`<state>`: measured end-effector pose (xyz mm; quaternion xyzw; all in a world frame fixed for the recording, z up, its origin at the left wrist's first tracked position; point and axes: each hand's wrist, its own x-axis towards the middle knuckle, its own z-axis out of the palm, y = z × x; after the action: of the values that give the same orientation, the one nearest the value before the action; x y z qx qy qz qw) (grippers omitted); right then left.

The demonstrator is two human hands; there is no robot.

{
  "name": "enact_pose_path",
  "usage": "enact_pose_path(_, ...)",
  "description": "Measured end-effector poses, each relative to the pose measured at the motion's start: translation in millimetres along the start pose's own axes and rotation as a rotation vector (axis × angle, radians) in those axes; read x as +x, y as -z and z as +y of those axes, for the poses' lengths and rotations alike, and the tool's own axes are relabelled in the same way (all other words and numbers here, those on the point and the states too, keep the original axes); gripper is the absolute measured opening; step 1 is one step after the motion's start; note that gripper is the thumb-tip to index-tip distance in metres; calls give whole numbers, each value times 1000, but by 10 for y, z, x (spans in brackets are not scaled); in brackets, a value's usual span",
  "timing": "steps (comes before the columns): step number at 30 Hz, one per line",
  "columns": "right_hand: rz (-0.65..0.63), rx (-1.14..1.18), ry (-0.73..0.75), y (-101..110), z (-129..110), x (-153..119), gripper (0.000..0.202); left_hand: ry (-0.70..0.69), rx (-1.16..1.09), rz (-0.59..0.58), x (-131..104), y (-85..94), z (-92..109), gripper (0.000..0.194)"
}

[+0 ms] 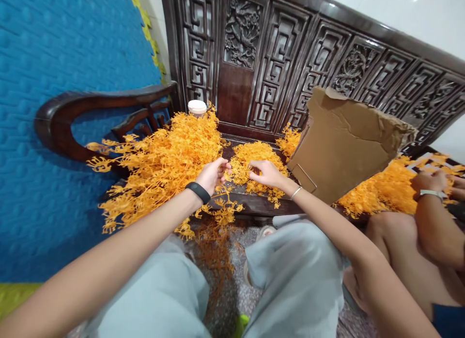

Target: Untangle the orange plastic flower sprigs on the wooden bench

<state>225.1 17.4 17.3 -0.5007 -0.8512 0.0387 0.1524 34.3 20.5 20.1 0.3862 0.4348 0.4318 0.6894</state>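
- The left hand, black band at its wrist, is near the centre of the frame, at the right edge of the big pile. Its fingers are curled in and drawn close together; whether they grip a stem cannot be told.
- The right hand, thin silvery bracelet at its wrist, is just right of centre, over the small pile. Its fingers bend toward the thumb with a narrow gap showing; whether they pinch a small piece cannot be told.
- The big pile of bright orange, branching sprays fills the left-centre, spilling over the front edge of a dark, glossy carved wooden bench.
- The small pile of orange sprays lies on the seat between and behind the hands.
- Loose orange sprigs hang below the left hand, over the speckled grey floor.
- A round white lid tops a container behind the big pile, upper centre-left.
- A creased brown cardboard piece stands tilted right of centre, with orange sprays on both sides of it.
- At the right edge, another person's hands, one with a pale wristband, are at a further orange heap.
- Blue textured matting with yellow edging covers the upper left.
- Pale blue-grey trousers and a bright green object, only partly seen, are at the bottom.
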Motion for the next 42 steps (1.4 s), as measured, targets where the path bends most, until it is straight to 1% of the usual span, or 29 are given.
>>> enact_pose_path(4, -11, -88, 16, -38, -24, 31, 26, -14, 13, -4, -2, -8, -14, 19)
enact_pose_path(8, -11, -216, 41, -66, -23, 69, 27, -27, 30, -27, -13, -14, -35, 19)
enact_pose_path(13, 5, -349, 102, -71, 10, 67, 25, -22, 28, -19, -26, 17, -35, 19)
enact_pose_path(16, 50, -356, 125, -72, 18, 55, 22, -16, 14, -19, -20, 47, -26, 20)
enact_pose_path(19, 80, -296, 122, -68, 17, 59, 20, -8, 12, -20, -9, 58, -21, 20)
enact_pose_path(24, 21, -146, 96, -37, 2, 82, 16, -5, -18, -21, -13, 35, 3, 25)
enact_pose_path(30, -45, -136, 45, 28, -32, 88, 21, -17, -47, -38, -8, 43, 26, 30)
enact_pose_path(33, -101, -175, 41, 46, -51, 85, 27, -17, -49, -44, 2, 61, 24, 31)
enact_pose_path(36, -133, -261, 36, 55, -81, 83, 32, -24, -47, -46, 9, 75, 20, 31)
enact_pose_path(42, -113, -513, 19, 101, -177, 98, 45, -37, -76, -42, 26, 94, 17, 31)
